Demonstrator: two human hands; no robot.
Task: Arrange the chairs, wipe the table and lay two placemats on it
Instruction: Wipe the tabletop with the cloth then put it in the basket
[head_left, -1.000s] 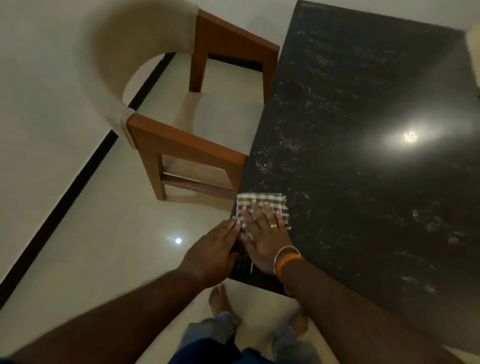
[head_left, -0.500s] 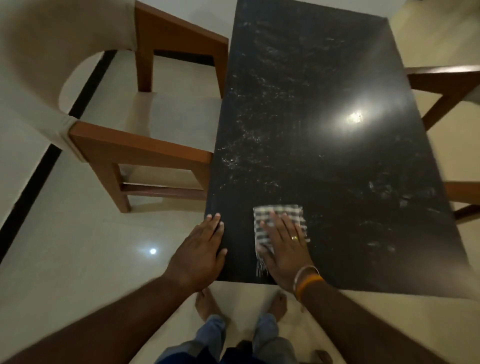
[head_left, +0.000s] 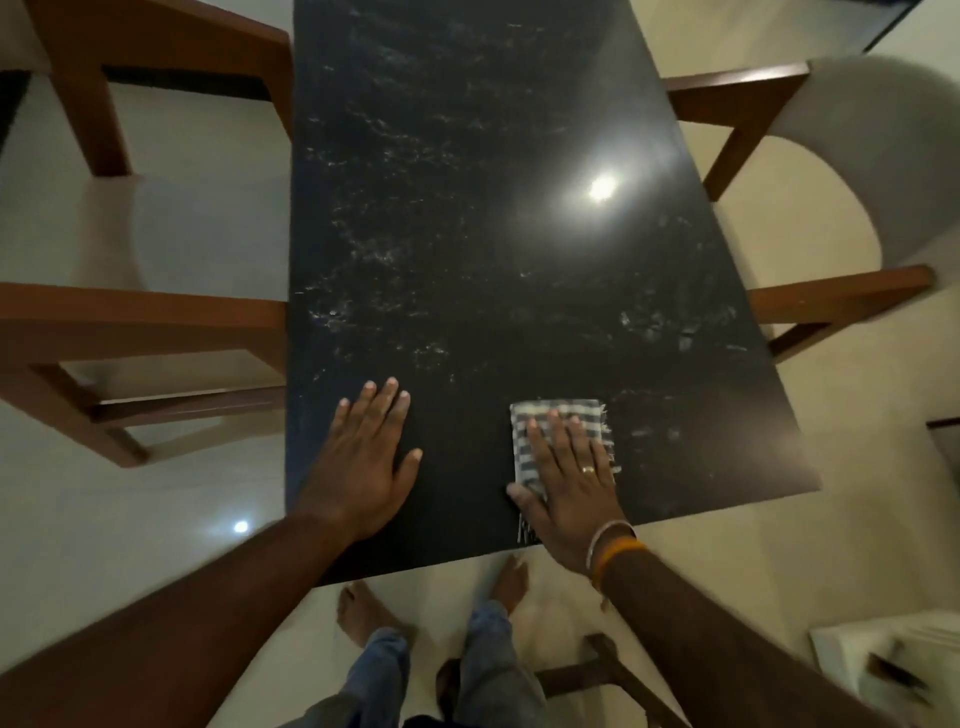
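A black speckled stone table (head_left: 467, 234) fills the middle of the head view. My right hand (head_left: 569, 483) presses flat on a folded grey-and-white checked cloth (head_left: 561, 421) near the table's near edge, right of centre. My left hand (head_left: 363, 457) lies flat on the tabletop near the near left corner, fingers spread, holding nothing. A wooden chair with a beige seat (head_left: 130, 312) stands against the table's left side. A second wooden chair with a curved pale back (head_left: 841, 156) stands at the right side. No placemats are in view.
Pale glossy floor tiles (head_left: 130, 519) surround the table. My bare feet (head_left: 374, 613) stand at the near edge. A dark wooden frame piece (head_left: 597, 670) shows below the table end, and a white object (head_left: 893, 665) sits at the lower right.
My right hand has slid the cloth to the right along the near edge. My left hand moved from the table's corner edge onto the tabletop. The view shifted right, revealing the right chair.
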